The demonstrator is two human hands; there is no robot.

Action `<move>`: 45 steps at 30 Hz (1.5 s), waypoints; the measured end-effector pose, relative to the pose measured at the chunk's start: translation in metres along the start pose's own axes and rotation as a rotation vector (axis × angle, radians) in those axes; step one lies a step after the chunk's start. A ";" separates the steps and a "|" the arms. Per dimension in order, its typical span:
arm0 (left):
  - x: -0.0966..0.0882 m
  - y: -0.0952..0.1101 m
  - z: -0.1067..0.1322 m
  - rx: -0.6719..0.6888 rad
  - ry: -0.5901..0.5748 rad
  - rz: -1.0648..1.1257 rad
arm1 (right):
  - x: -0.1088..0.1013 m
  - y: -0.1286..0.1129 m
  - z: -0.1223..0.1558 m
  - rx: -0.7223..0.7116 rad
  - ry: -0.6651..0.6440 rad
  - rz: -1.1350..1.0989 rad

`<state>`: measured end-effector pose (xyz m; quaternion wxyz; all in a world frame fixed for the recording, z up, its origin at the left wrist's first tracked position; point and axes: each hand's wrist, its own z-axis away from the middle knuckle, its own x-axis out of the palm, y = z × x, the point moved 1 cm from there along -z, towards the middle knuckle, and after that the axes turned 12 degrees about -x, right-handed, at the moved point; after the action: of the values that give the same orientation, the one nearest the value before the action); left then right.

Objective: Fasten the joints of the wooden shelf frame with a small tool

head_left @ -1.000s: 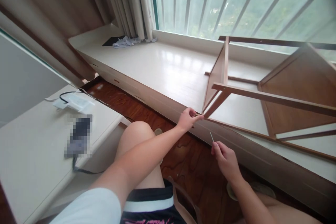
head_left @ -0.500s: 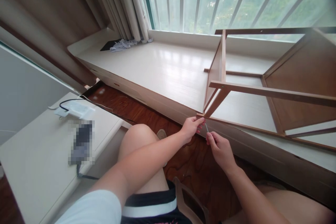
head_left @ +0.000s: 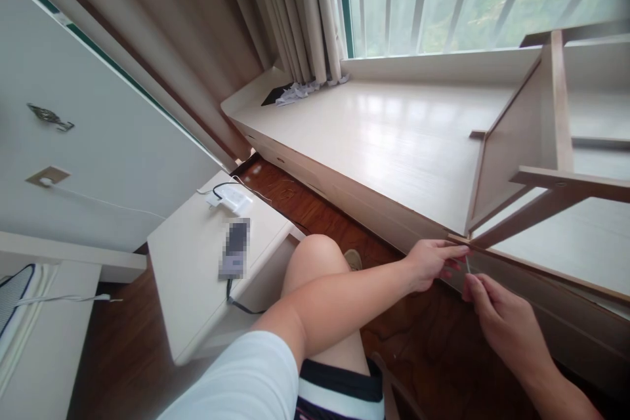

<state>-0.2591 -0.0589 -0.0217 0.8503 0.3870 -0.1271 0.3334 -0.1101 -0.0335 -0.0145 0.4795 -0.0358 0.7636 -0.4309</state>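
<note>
A brown wooden frame with inset panels rests on the white window ledge at the right, partly out of view. My left hand is closed at its near lower corner, the index finger lying along the rail and the other fingers curled beneath. Just below that corner, my right hand pinches a thin metal rod, which looks like a hex key. The rod points up to the underside of the rail. Its upper tip is hidden by the rail and my left fingers.
The white ledge runs beneath a barred window. Curtains hang at its far end, beside crumpled paper. To my left stands a white cabinet with a blurred-out device and cables. My knee is between cabinet and ledge.
The view has swung left, so the frame and both hands appear farther right and more of the wall shows. Both hands stay at the same corner of the frame.
</note>
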 end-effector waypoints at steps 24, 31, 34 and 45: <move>0.004 0.002 -0.002 -0.057 -0.071 0.131 | 0.017 -0.011 -0.005 0.470 0.134 -1.188; 0.003 0.006 0.000 -0.050 -0.081 0.123 | 0.017 -0.019 -0.009 0.437 0.145 -1.337; 0.003 0.009 0.004 -0.039 -0.069 0.116 | 0.016 -0.021 -0.008 0.354 0.211 -0.989; 0.004 0.013 0.008 -0.058 -0.063 0.081 | -0.001 -0.025 -0.010 -0.022 0.167 0.048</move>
<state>-0.2651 -0.0569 -0.0068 0.8424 0.3670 -0.1792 0.3515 -0.1261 -0.0426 0.0056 0.4237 0.0133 0.8064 -0.4124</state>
